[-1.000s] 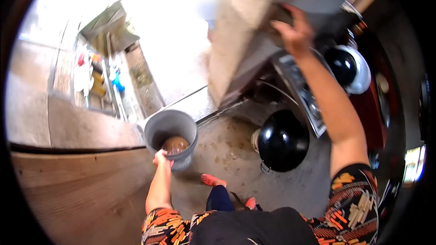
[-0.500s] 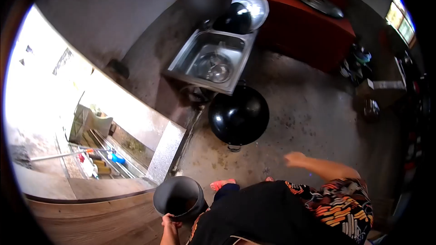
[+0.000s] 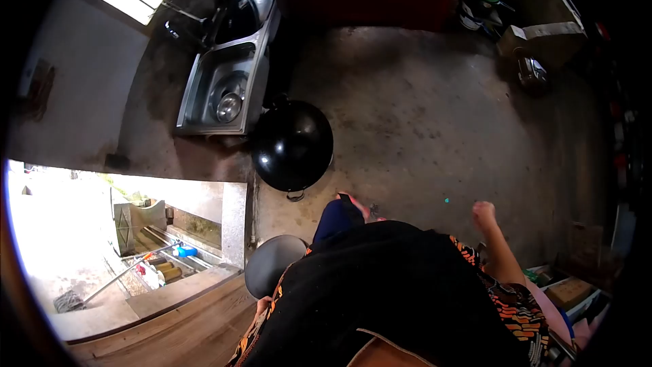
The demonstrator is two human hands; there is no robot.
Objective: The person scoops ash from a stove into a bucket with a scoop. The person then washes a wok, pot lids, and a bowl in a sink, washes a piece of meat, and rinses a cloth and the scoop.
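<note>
Closer in to our left side than in the earlier frame, the bucket (image 3: 274, 265) has moved back alongside our dark top (image 3: 380, 278), and its contents, seen then, are out of sight now. Our left hand (image 3: 263, 304) holds it at the near edge; the sleeve and our body hide most of the fingers, so we cannot tell how deep the hold goes. To carry it well, we would keep that hold firm, let the weight hang from a relaxed arm, and keep the mouth level so nothing slops over.

Just ahead of the left hand, past the bucket, the pale doorway post (image 3: 234, 221) stands near the rim, and wooden boards (image 3: 170, 316) lie to the hand's left; a little room from both seems wise, as a knock could tilt the load. Further ahead and slightly right of that hand, a big black pan (image 3: 292, 146) is on the floor (image 3: 414, 115) beside the sink (image 3: 224, 88), its handle towards us, so our foot (image 3: 358, 208) needs care there. Well to the right, our right hand (image 3: 484, 212) is curled in a loose fist, holding nothing we can see, useful for balance against the one-sided load.
</note>
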